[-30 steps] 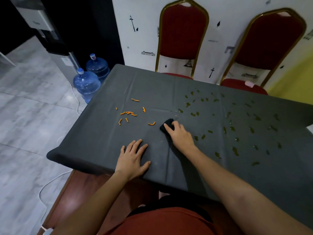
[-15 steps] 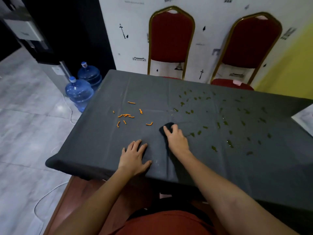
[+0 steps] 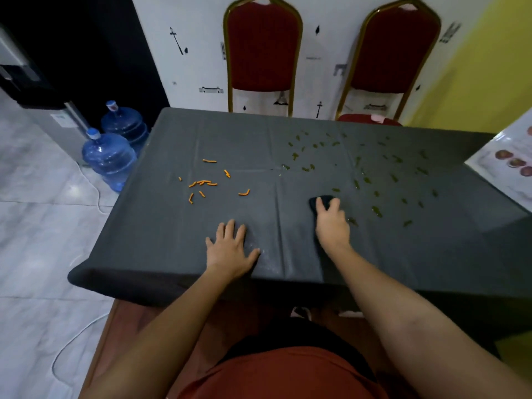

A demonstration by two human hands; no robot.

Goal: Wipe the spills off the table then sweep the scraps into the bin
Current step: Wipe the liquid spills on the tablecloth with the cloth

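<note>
No text, brand or number can be read anywhere in this view. The white wall (image 3: 316, 67) beyond the far edge of the worktop (image 3: 288, 240) bears only small black printed motifs, none resolving into letters. The pale label (image 3: 62, 120) on the grey dispenser (image 3: 43, 110) to the left of the worktop is too blurred to read, and the printed sheet (image 3: 506, 165) at the worktop's right edge shows round pictures with no legible lettering.
</note>
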